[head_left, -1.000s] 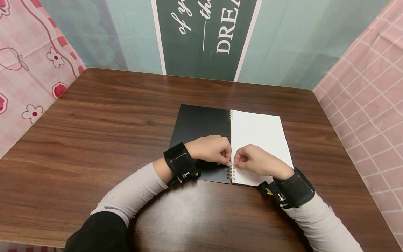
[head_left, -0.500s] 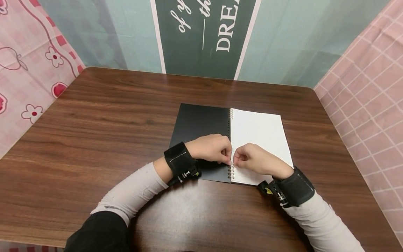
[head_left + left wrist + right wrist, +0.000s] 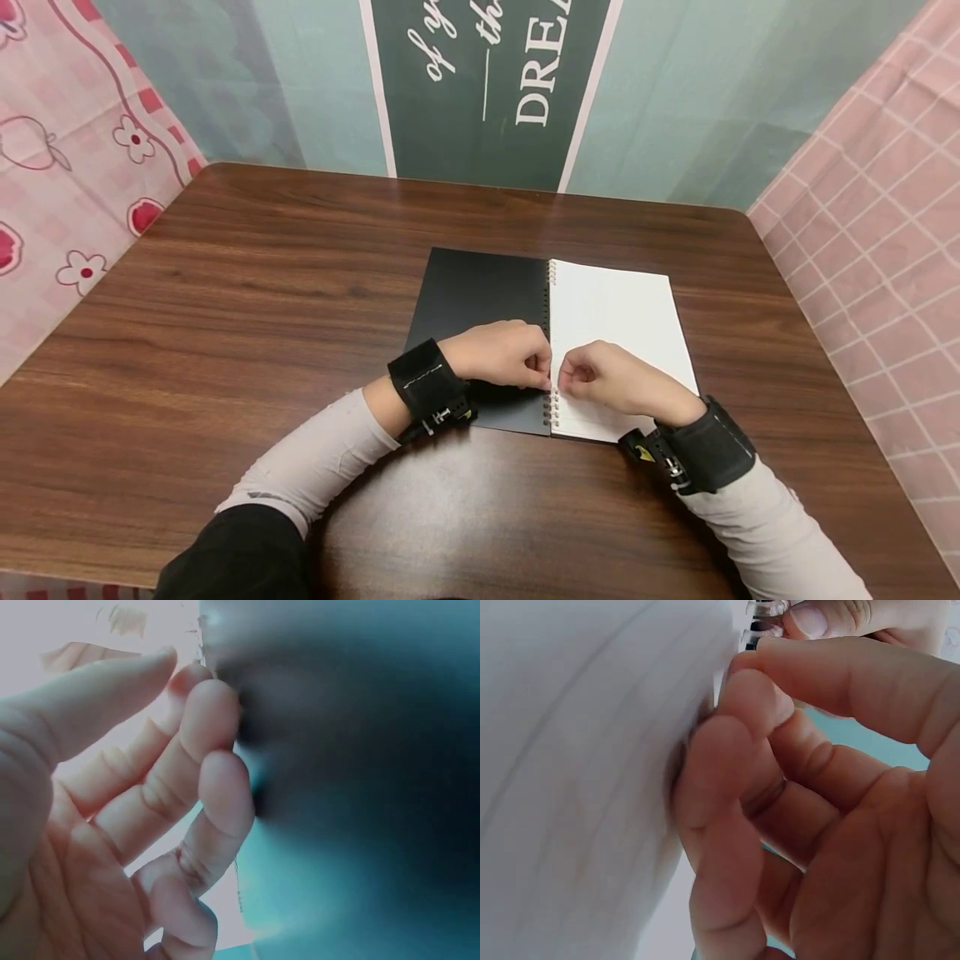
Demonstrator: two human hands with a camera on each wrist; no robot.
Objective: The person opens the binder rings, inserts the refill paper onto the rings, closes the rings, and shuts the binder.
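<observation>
An open ring-bound notebook lies on the table, its black cover (image 3: 483,287) to the left and a stack of white pages (image 3: 622,304) to the right. Down the middle runs the ring binding (image 3: 552,412), with clear rings (image 3: 766,609) visible in the right wrist view. My left hand (image 3: 501,354) leans over the cover and pinches at the lower part of the binding with thumb and forefinger. Facing it, my right hand (image 3: 618,379) pinches at the binding from the page side, its other fingers curled against the paper. The fingers hide the rings they grip.
The brown wooden table (image 3: 225,292) extends around the notebook. A green and blue printed cloth (image 3: 495,92) hangs behind it, with pink cloths (image 3: 885,217) along the sides. Black straps with cameras (image 3: 427,387) sit on both wrists.
Both hands stay at the same spot on the binding. The right wrist has shifted very slightly to the right; the notebook lies as before.
</observation>
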